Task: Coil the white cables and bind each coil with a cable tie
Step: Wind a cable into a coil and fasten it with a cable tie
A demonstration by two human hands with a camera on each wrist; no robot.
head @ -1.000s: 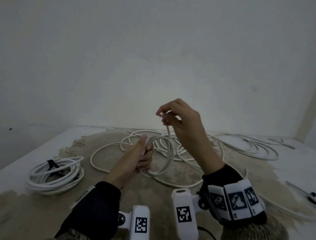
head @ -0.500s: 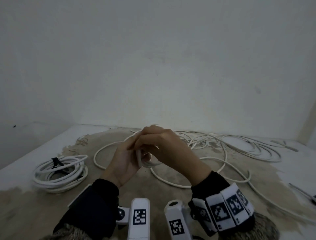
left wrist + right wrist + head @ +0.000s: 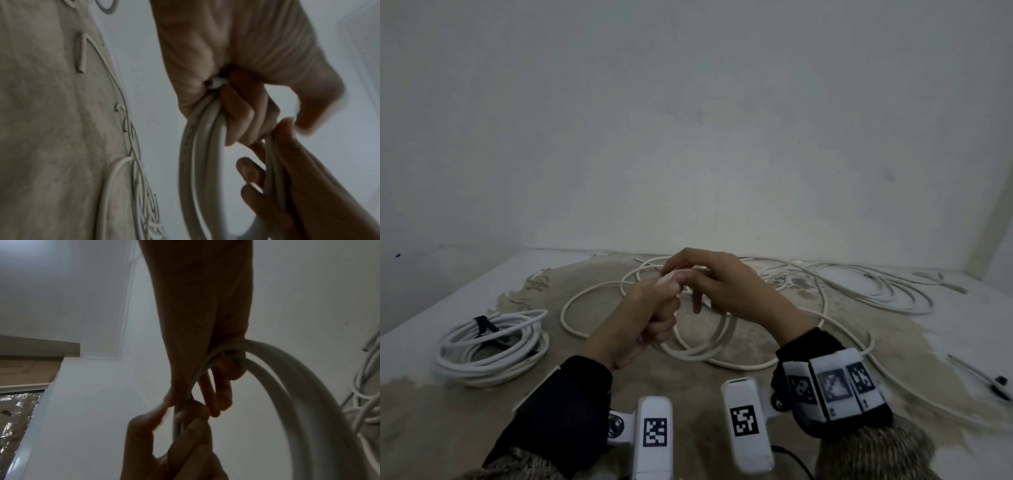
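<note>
Together, our left hand (image 3: 650,320) fists a few loops of white cable (image 3: 702,346) while our right hand (image 3: 717,284) pinches the incoming strand. We should lay it flat beside the others — same loop size, no twist.

Black sleeves (image 3: 565,404); white tagged wrist cameras (image 3: 748,425).

The right hand (image 3: 726,287), raised above the table one second ago, now sits lowered against the left hand (image 3: 650,318), and both grip the white cable (image 3: 702,346) coil, whose loops hang lower and wider.
</note>
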